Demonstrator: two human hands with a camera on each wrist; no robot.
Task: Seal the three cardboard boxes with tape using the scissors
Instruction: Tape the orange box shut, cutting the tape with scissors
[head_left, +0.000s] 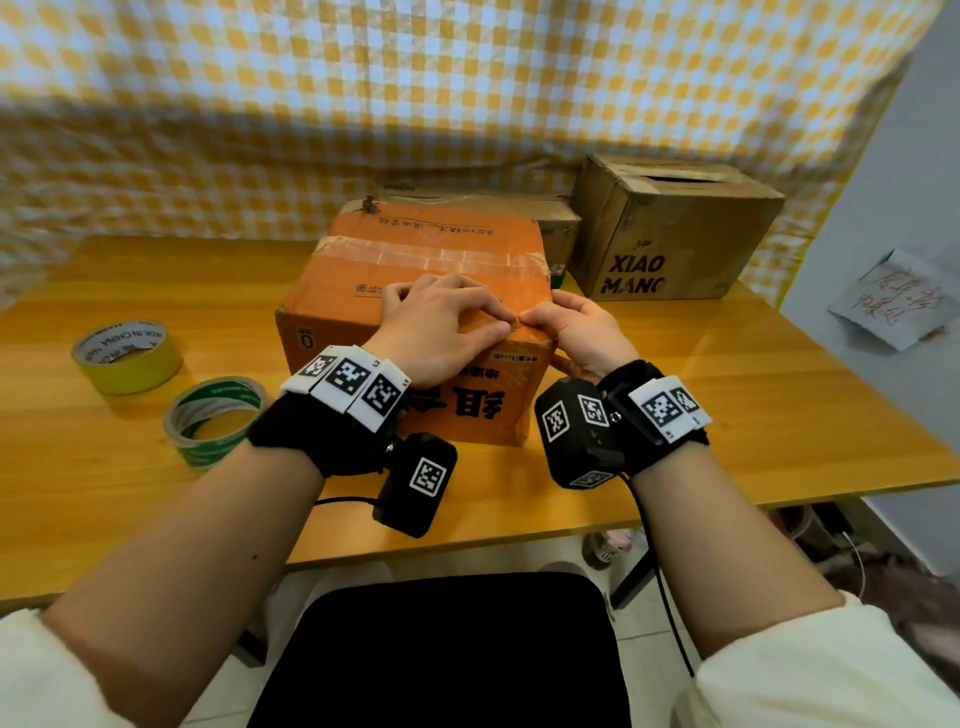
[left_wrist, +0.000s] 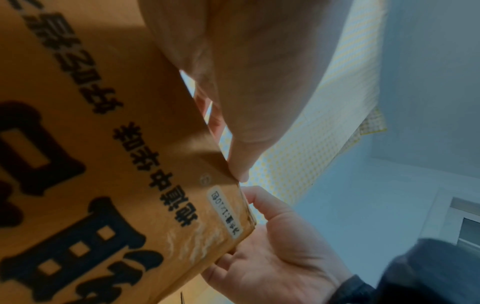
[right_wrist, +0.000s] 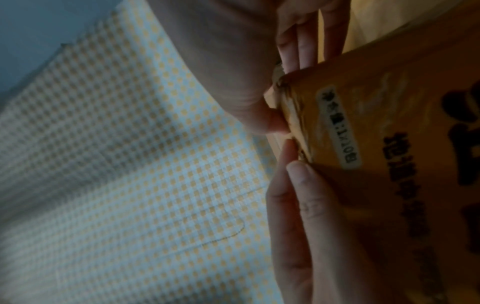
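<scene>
An orange cardboard box (head_left: 363, 291) (left_wrist: 103, 164) (right_wrist: 389, 123) stands mid-table with its flaps down and a clear tape strip (head_left: 441, 254) across its top. My left hand (head_left: 447, 322) (left_wrist: 246, 82) (right_wrist: 311, 226) lies flat on the top near the front right corner, fingers straight and pressing. My right hand (head_left: 576, 327) (left_wrist: 280, 257) (right_wrist: 221, 61) grips that same corner, thumb at the front edge and fingers along the right side. Behind stand a low brown box (head_left: 545, 213) and a brown box printed XIAO MANG (head_left: 675, 234) whose top gapes. I see no scissors clearly.
A yellow tape roll (head_left: 127, 356) and a green-and-clear tape roll (head_left: 215, 421) lie on the wooden table (head_left: 727, 405) to the left. A small green thing (head_left: 557, 280) peeks from behind the orange box. Checked cloth hangs behind; a black chair seat (head_left: 441, 649) is below.
</scene>
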